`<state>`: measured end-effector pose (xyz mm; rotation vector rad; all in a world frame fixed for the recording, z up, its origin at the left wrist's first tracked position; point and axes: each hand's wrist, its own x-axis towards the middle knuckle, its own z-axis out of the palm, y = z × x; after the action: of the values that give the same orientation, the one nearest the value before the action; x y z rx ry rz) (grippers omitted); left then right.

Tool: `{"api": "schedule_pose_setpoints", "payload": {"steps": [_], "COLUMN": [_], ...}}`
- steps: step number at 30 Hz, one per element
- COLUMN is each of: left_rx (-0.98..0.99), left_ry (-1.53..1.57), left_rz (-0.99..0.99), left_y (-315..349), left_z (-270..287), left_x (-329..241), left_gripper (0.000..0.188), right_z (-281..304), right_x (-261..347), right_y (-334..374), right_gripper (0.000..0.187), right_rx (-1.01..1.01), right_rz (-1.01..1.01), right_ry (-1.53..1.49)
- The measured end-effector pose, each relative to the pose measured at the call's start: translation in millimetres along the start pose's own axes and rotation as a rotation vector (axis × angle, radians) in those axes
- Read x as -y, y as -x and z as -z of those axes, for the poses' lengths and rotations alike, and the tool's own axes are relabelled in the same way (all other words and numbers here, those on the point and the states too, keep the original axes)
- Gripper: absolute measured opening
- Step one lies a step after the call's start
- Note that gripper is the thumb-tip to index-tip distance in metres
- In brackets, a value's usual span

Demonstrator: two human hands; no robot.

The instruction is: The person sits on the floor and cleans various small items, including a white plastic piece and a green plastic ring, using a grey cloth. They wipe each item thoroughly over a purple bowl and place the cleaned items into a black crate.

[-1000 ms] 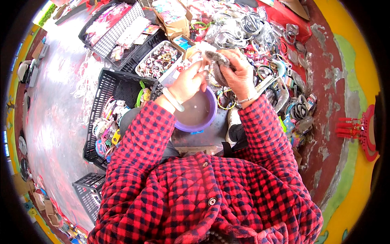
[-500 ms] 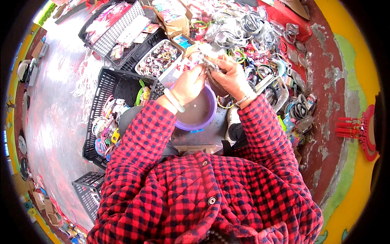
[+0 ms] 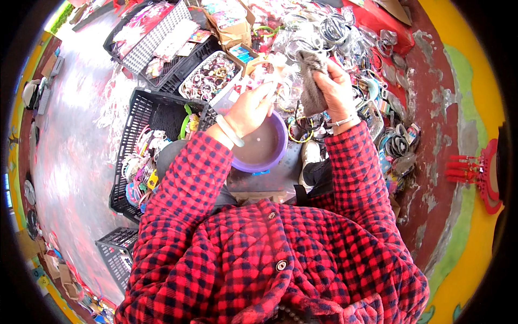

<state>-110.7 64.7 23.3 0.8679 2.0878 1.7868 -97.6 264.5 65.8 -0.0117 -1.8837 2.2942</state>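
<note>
My left hand (image 3: pixel 249 109), with a pale bangle at its wrist, is raised over the far left rim of a purple basin (image 3: pixel 283 141) of murky water. Its fingers are closed around a whitish-pink thing, washed out by glare, whose kind I cannot make out. To the right, my right hand (image 3: pixel 336 89) grips a grey-brown cloth (image 3: pixel 311 86), which hangs from between thumb and fingers. The two hands are apart, and the cloth does not touch the left one.
Left of the basin is a black crate (image 3: pixel 121 156) of hair bands. Beyond it are a white tray (image 3: pixel 237 81) of small hair ties and an open cardboard box (image 3: pixel 237 38). Headbands and plastic-wrapped goods (image 3: pixel 334 32) heap up at the far right. A shoe (image 3: pixel 311 154) stands beside the basin.
My hands have come apart. The right one has moved right with the cloth, which was bunched between both hands, while the left has stayed nearly in place.
</note>
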Motion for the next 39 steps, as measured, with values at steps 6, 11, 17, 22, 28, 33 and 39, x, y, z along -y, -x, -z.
{"api": "schedule_pose_setpoints", "payload": {"steps": [6,11,17,22,28,33,39], "left_rx": [0.008,-0.08,-0.134,-0.152,-0.079,-0.24,-0.248], "left_ry": [-0.106,-0.101,-0.118,-0.044,0.293,0.593,0.4], "left_rz": [-0.013,-0.033,-0.127,-0.076,0.065,0.246,0.124], "left_y": [1,1,1,0,-2,-5,-2], "left_z": [0,-1,0,2,7,2,7], "left_x": [0,0,7,9,-1,2,2], "left_gripper": [0.018,0.013,0.017,0.017,0.023,0.037,0.035], "right_z": [-24,-28,-37,-25,-27,-28,1], "right_x": [-8,-20,-15,-17,-10,-4,-2], "right_y": [17,17,24,18,19,21,6], "right_gripper": [0.045,0.048,0.048,0.049,0.05,0.045,0.031], "right_rx": [0.251,0.247,0.252,0.262,0.365,0.413,0.027], "right_rz": [0.219,0.357,0.419,0.487,0.346,0.249,-0.098], "right_ry": [0.912,0.973,0.99,0.89,0.895,0.67,-0.198]}}
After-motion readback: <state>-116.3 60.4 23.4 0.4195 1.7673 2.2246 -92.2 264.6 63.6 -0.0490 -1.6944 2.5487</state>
